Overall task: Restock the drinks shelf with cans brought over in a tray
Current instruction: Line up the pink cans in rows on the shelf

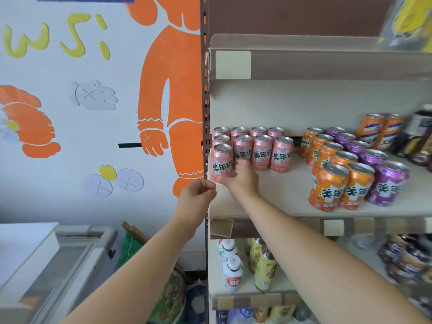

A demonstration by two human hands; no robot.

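Right hand [243,181] grips a glossy cylindrical pink can [222,163].

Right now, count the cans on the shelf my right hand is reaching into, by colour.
pink cans: 9
orange cans: 6
purple cans: 5
taller orange-and-blue cans at the back: 2
Total: 22, leaving out the blurred dark containers at far right.

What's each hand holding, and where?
Right hand grips the front pink aluminium drink can by its lower right side; left hand, loosely curled, holds nothing.
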